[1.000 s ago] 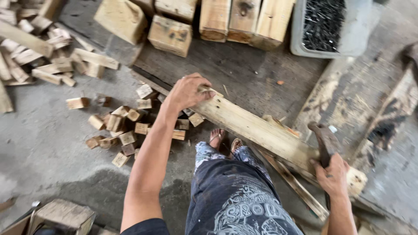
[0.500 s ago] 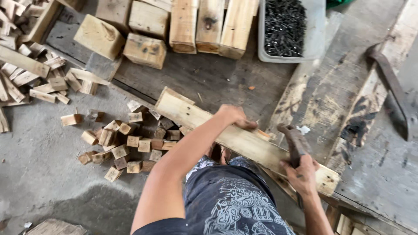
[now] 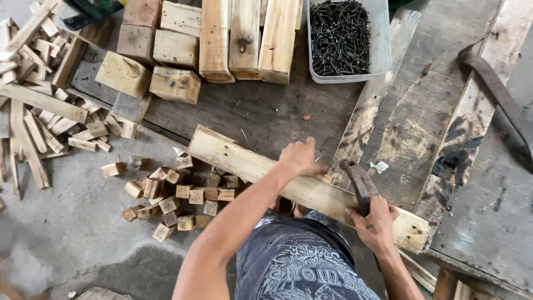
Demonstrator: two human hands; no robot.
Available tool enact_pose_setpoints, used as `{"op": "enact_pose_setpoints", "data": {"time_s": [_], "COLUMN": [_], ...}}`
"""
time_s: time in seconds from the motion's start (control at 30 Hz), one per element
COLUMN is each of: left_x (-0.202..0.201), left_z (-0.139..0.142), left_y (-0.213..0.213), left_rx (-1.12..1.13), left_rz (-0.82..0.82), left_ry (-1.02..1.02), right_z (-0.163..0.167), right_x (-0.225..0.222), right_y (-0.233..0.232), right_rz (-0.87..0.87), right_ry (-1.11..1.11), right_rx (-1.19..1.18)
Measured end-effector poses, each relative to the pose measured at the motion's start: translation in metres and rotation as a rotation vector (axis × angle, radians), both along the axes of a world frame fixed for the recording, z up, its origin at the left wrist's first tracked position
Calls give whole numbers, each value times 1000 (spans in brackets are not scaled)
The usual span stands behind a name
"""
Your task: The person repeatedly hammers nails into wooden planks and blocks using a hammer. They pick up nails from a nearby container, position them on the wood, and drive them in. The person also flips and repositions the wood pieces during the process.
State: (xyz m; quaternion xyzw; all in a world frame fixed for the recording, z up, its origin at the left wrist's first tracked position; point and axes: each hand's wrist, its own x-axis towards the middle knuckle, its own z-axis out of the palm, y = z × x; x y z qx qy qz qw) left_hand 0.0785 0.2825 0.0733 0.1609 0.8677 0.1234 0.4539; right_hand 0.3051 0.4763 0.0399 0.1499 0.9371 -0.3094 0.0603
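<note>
A long pale wooden plank (image 3: 244, 163) lies slanted across a dark weathered board (image 3: 261, 116) in front of me. My left hand (image 3: 298, 157) presses down on the plank's middle, fingers curled over its far edge. My right hand (image 3: 376, 225) grips the handle of a rusty hammer (image 3: 358, 183), whose head rests just above the plank, right of the left hand. A grey plastic tub of dark nails (image 3: 345, 38) stands beyond the plank. My knees and dark patterned shorts (image 3: 302, 266) fill the bottom of the view.
Several small wood offcuts (image 3: 177, 197) lie scattered on the concrete floor (image 3: 66, 233) to the left. Larger wood blocks (image 3: 175, 83) and short planks (image 3: 244, 39) are lined up at the top. A curved rusty metal bar (image 3: 494, 89) lies on old boards at the right.
My left hand slid right along the plank toward its middle. My right hand brought the hammer closer, and the view shifted so the plank and nail tub sit more central.
</note>
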Motion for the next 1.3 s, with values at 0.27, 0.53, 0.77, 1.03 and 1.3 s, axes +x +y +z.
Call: {"op": "enact_pose_setpoints", "data": {"time_s": [0.27,0.53,0.77,1.03,1.3], "left_x": [14,-25,-22,-9,-15], "left_z": [-3,-28,-48,-79,-4], "left_y": [20,-12,36,73,-213], "left_rx": [19,230,125,207,817], "left_rz": [31,271,-21,110,1191], "left_ry": [150,531,499,623,466], "right_z": [2,-1,-2,-6,-26], "right_x": [2,5,0,-9,-4], "right_y": [-2,0,3,8,17], "right_rz": [-22,-45,-34,-55,-6], "right_ry": [97,39,72,-54,-28], "right_rx": [-37,-19,-67,-21,84]}}
